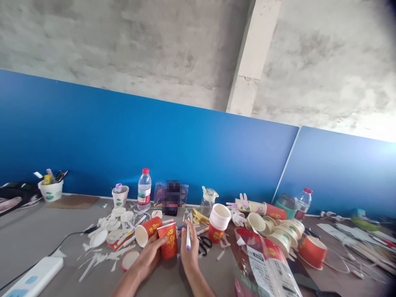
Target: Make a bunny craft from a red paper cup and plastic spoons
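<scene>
My left hand (149,256) is wrapped round an upright red paper cup (168,241) with gold print, standing on the grey table (37,235). My right hand (189,252) sits just right of that cup and pinches a white marker with a purple tip (188,237), held nearly upright. A second red cup (147,230) lies on its side just left of the held one. Black-handled scissors (203,245) lie right of my right hand.
A stack of red cups (219,222), several loose cups (278,231), paper scraps and cut discs (105,239), two water bottles (144,189), a glass jar (208,201), a plastic cup sleeve (266,264), a power strip (34,277) and a pen-holder cup (50,189) crowd the table. Blue partition behind.
</scene>
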The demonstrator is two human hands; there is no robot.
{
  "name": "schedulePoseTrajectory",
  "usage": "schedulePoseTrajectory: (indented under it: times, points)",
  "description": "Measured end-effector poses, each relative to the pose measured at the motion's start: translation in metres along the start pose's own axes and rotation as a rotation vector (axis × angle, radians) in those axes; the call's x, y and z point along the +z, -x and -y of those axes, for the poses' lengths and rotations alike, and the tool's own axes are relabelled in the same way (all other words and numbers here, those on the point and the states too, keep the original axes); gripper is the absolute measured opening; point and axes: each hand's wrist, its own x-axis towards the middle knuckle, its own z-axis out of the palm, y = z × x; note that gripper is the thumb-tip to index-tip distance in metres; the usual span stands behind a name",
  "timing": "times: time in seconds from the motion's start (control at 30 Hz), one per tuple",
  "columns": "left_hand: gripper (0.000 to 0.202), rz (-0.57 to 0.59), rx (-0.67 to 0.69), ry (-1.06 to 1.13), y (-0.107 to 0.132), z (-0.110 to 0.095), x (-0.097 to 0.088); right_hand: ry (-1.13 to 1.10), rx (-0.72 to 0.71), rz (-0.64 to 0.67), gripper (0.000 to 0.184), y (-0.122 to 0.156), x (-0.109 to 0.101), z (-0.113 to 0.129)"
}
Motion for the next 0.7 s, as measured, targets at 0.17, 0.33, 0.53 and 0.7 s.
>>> schedulePoseTrajectory:
  times: [0.17,0.33,0.53,0.7]
  points:
    - [0.071,0.016,0.047,-0.105,0.000,0.002,0.001,0.010,0.055,0.063,0.057,0.002,-0.001,-0.001]
    - [0.080,-0.073,0.179,-0.272,0.000,0.004,-0.003,0.045,0.051,0.088,0.062,0.008,-0.001,-0.002]
    - [0.102,-0.202,0.258,-0.356,-0.004,0.014,-0.010,0.044,0.047,0.133,0.058,0.017,-0.001,-0.004]
    - [0.102,-0.193,0.270,-0.363,0.000,0.010,-0.005,-0.029,0.112,0.208,0.058,0.017,-0.004,-0.007]
